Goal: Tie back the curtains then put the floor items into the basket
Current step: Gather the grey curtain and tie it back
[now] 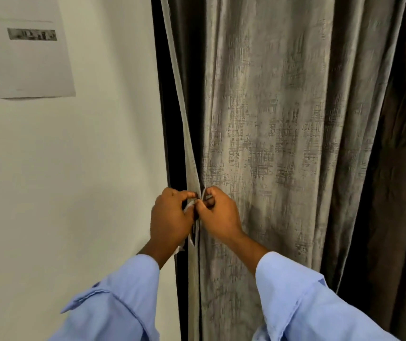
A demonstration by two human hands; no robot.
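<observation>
Centrally, just below mid-frame: left hand and right hand side by side, nearly touching, fingers curled, both pinching a thin grey tie-back strip that runs taut from the top centre down to the hands. Grey textured curtain filling right half of frame, hanging in folds just behind right hand. Pale wall at left, printed sheet upper left; blue sleeves along bottom edge.

Both hands — left hand, right hand — pinch tieback.
</observation>
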